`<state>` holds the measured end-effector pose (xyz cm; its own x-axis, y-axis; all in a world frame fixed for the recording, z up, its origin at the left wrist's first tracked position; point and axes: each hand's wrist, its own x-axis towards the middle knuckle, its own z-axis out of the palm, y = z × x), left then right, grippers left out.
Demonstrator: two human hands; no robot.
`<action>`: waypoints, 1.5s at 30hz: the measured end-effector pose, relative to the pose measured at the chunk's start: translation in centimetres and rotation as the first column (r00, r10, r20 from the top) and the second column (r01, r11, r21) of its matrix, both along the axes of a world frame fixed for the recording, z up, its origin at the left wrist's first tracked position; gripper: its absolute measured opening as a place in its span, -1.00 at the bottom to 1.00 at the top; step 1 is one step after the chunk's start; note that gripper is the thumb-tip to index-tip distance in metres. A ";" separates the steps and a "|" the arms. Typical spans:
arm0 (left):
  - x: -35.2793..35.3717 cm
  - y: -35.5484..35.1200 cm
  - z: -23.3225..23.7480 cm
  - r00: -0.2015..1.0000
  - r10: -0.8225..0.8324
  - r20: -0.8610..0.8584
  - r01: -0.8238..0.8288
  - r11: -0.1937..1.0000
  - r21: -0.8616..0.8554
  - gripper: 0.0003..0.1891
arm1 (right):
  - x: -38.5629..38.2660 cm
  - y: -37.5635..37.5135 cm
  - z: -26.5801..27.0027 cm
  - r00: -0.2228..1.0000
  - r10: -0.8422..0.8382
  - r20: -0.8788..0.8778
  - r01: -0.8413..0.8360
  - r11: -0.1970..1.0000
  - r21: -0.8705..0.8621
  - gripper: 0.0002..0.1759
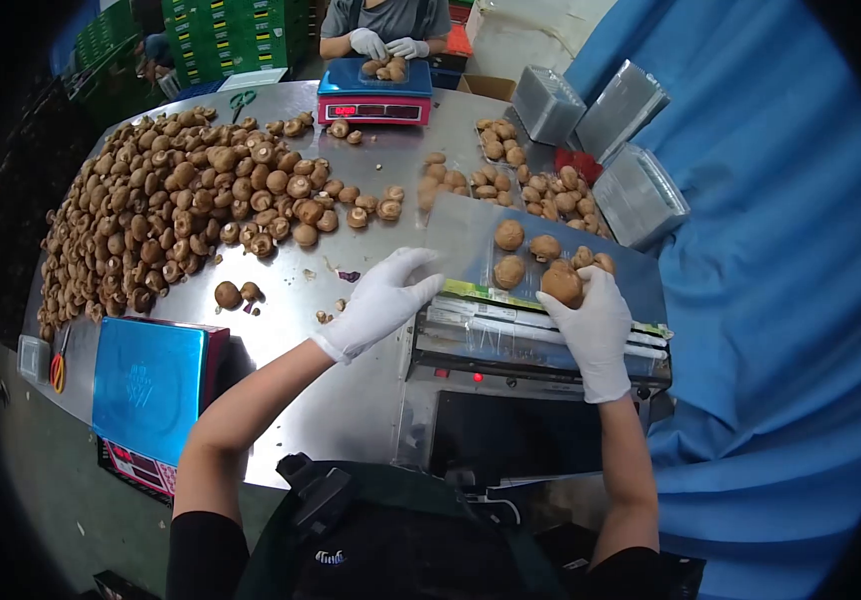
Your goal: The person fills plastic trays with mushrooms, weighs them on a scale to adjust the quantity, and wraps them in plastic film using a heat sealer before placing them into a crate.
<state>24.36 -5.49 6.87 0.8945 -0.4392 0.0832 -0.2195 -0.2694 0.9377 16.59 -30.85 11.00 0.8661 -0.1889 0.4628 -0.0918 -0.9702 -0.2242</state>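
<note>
My right hand [596,330], in a white glove, has its fingers around a large brown mushroom [562,284] at the wrapping machine [591,215]. Several other mushrooms [510,235] lie in a clear tray beside it. My left hand [386,300], gloved too, is held over the table left of the machine, its fingers apart and nothing in them. Rolls of clear film [511,328] lie along the machine's near side, just below the mushrooms.
A big mushroom pile [171,190] covers the table's left. Blue-topped scales stand at near left [151,375] and far centre [376,105], where a co-worker's gloved hands [388,45] touch mushrooms. Filled trays [491,185], stacked empty trays [641,195] and a blue curtain [781,250] are at right.
</note>
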 end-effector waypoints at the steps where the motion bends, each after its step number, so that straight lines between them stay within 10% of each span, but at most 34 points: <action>1: 0.5 -0.9 0.3 0.998 -0.035 0.062 0.032 0.999 0.042 -0.63 | 0.5 -0.1 -0.4 0.998 -0.029 0.050 0.038 0.979 -0.200 -0.37; 12: 7.4 -10.7 -3.0 0.751 -0.232 0.619 0.121 0.969 0.216 -0.54 | 2.2 0.3 -1.7 0.989 -0.050 -0.138 0.004 0.948 -0.317 -0.42; 18: 7.3 -10.9 -2.4 0.783 -0.269 0.560 0.207 0.963 0.173 -0.57 | 0.3 -3.6 -0.1 0.998 -0.021 0.055 0.014 0.993 0.116 -0.61; 21: 7.4 -11.4 -3.4 0.815 -0.222 0.536 0.183 0.975 0.125 -0.58 | 0.3 -8.6 -0.9 0.973 -0.118 0.199 0.108 0.992 0.061 -0.65; 28: 7.6 -12.1 -0.7 0.933 -0.148 0.327 0.091 0.979 0.183 -0.66 | 0.7 -12.5 -3.1 0.965 -0.178 -0.190 0.207 0.968 0.141 -0.68; 30: 7.8 -12.5 -0.3 0.990 -0.138 -0.013 0.138 0.990 -0.020 -0.64 | 0.8 -12.5 -2.9 0.965 -0.177 -0.191 0.208 0.965 0.157 -0.70; 34: 8.5 -13.1 -1.2 0.968 -0.207 -0.140 0.176 0.962 -0.207 -0.68 | 0.5 -12.3 -2.7 0.969 -0.175 -0.174 0.201 0.969 0.142 -0.72; 36: 8.7 -12.6 -1.5 0.965 -0.243 0.100 0.220 0.954 0.203 -0.72 | 0.6 -12.1 -2.3 0.976 -0.157 -0.152 0.184 0.965 0.187 -0.72; 37: 8.0 -12.4 -1.8 0.851 -0.197 0.488 0.077 0.964 0.254 -0.74 | 0.7 -11.9 -2.1 0.982 -0.136 -0.133 0.165 0.958 0.234 -0.70; 45: 7.5 -12.4 0.0 0.814 -0.291 0.502 0.084 0.915 0.394 -0.72 | 2.7 -12.1 -3.9 0.989 0.143 -0.037 -0.140 0.986 0.088 -0.57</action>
<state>31.86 -17.86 6.91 0.6437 -0.6856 0.3400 -0.7399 -0.4440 0.5055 19.31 -42.91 7.11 0.9056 -0.1002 0.4122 0.0337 -0.9516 -0.3054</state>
